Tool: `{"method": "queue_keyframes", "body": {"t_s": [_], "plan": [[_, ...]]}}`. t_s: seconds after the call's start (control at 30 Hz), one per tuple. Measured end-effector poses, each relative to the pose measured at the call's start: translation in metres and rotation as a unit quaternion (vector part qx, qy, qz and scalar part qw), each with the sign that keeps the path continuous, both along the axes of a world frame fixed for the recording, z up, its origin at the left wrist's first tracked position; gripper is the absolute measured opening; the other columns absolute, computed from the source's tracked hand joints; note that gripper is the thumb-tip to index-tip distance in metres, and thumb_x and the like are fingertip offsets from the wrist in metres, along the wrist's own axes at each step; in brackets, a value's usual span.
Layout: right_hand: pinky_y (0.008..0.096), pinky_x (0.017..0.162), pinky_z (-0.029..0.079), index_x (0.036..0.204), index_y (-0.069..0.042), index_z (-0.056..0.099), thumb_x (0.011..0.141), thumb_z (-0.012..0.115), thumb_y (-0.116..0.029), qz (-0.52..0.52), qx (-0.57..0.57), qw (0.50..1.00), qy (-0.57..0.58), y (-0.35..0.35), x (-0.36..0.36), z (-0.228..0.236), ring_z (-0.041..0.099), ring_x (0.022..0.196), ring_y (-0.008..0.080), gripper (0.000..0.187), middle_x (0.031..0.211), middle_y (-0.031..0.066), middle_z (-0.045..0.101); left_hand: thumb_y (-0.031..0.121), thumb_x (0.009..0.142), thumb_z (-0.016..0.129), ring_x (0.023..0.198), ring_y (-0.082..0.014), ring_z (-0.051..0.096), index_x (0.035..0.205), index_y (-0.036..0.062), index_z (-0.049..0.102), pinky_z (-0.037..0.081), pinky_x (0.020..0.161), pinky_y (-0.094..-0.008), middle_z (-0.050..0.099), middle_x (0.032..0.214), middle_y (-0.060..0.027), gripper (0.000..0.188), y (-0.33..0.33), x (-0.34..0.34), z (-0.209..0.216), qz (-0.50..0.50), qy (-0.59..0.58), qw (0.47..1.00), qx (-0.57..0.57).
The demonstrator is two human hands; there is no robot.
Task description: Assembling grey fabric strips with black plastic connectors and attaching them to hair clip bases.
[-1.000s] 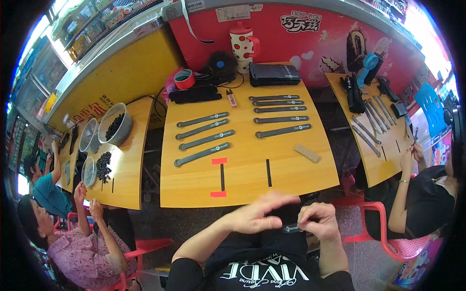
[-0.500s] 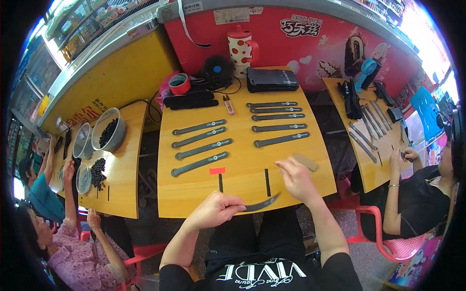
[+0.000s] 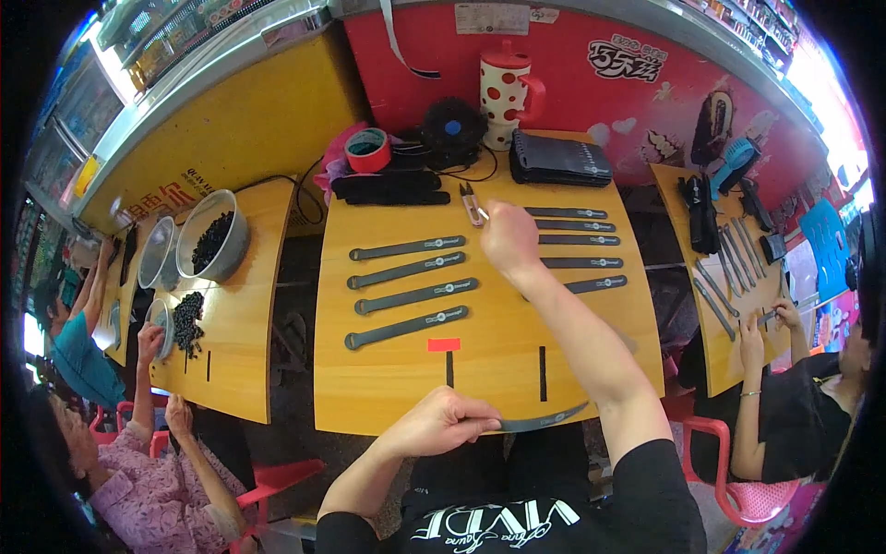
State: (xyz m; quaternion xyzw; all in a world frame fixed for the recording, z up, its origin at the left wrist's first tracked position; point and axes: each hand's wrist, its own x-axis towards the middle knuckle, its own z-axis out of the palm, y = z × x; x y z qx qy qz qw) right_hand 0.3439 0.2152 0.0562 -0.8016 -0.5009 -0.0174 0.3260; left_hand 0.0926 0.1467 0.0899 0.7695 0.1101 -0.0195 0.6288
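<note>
My left hand (image 3: pixel 445 422) pinches one end of a dark grey strap (image 3: pixel 544 421) at the table's near edge; its free end curves out to the right. My right hand (image 3: pixel 509 238) stretches across to the far part of the table, its fingers bent at the handle of pink-handled thread snips (image 3: pixel 471 201), whose blades point away from me. Similar straps with a loop at one end lie in two columns: the left column (image 3: pixel 411 293) shows whole, while the right column (image 3: pixel 586 263) is partly covered by my right hand and forearm.
At the back of my table (image 3: pixel 378 392) stand a dotted tumbler (image 3: pixel 503 92), a black case (image 3: pixel 563 159), a small fan (image 3: pixel 452 129), and a tape roll (image 3: pixel 367 150). Red tape (image 3: pixel 444 344) and black marks lie near me. People work at tables on both sides; the left one holds plastic tubs (image 3: pixel 220 249).
My right hand has moved from the near right of the table up to the thread snips. My left hand still holds the strap at the near edge. The view has shifted a little.
</note>
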Motion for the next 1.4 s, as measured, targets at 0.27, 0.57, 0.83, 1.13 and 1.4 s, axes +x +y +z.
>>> {"method": "queue_keyframes", "body": {"t_s": [0.27, 0.57, 0.83, 1.13, 1.4], "plan": [[0.0490, 0.073, 0.050, 0.083, -0.001, 0.065, 0.081, 0.055, -0.010, -0.036, 0.014, 0.997, -0.074, 0.037, 0.009, -0.025, 0.062, 0.080, 0.0407, 0.014, 0.079, 0.0242, 0.063, 0.010, 0.087, 0.063, 0.054, -0.0175, 0.059, 0.092, 0.0013, 0.069, 0.045, 0.053, -0.0291, 0.061, 0.062, -0.0115, 0.012, 0.012, 0.002, 0.000, 0.032, -0.011, 0.999, 0.002], [0.0317, 0.079, 0.047, 0.103, -0.001, 0.063, 0.090, 0.060, -0.020, 0.274, -0.055, 0.852, 0.444, -0.114, 0.002, 0.064, 0.060, 0.089, 0.0146, 0.023, 0.092, 0.0022, 0.064, 0.010, 0.086, 0.064, 0.056, -0.0234, 0.061, 0.091, 0.0015, 0.069, 0.046, 0.055, -0.0302, 0.063, 0.066, -0.0130, 0.011, 0.003, -0.011, 0.011, 0.074, -0.024, 0.996, 0.036], [0.0265, 0.066, 0.047, 0.092, 0.001, 0.065, 0.087, 0.063, -0.005, 0.305, -0.082, 0.820, 0.477, -0.276, -0.034, 0.040, 0.059, 0.073, 0.0146, 0.008, 0.079, 0.0055, 0.063, 0.010, 0.085, 0.065, 0.067, -0.0266, 0.066, 0.090, 0.0020, 0.069, 0.049, 0.060, -0.0303, 0.066, 0.074, -0.0159, 0.010, -0.017, -0.008, 0.028, 0.050, -0.024, 0.996, 0.074], [0.0196, 0.053, 0.040, 0.082, 0.003, 0.065, 0.087, 0.062, 0.001, 0.082, 0.148, 0.842, 0.512, -0.290, -0.064, 0.005, 0.050, 0.059, 0.0068, 0.007, 0.069, 0.0015, 0.056, 0.005, 0.084, 0.068, 0.056, -0.0062, 0.056, 0.085, -0.0012, 0.069, 0.043, 0.049, -0.0192, 0.065, 0.069, -0.0025, 0.007, -0.006, -0.031, -0.007, 0.196, 0.073, 0.966, -0.150], [0.0179, 0.047, 0.035, 0.077, -0.002, 0.063, 0.087, 0.065, -0.002, -0.064, 0.201, 0.795, 0.569, -0.251, -0.066, -0.020, 0.047, 0.053, 0.0041, 0.010, 0.066, -0.0015, 0.055, 0.004, 0.087, 0.064, 0.055, -0.0083, 0.059, 0.093, -0.0046, 0.067, 0.046, 0.045, -0.0184, 0.067, 0.073, -0.0087, 0.011, 0.006, -0.026, -0.048, 0.354, -0.040, 0.892, -0.278]]}}
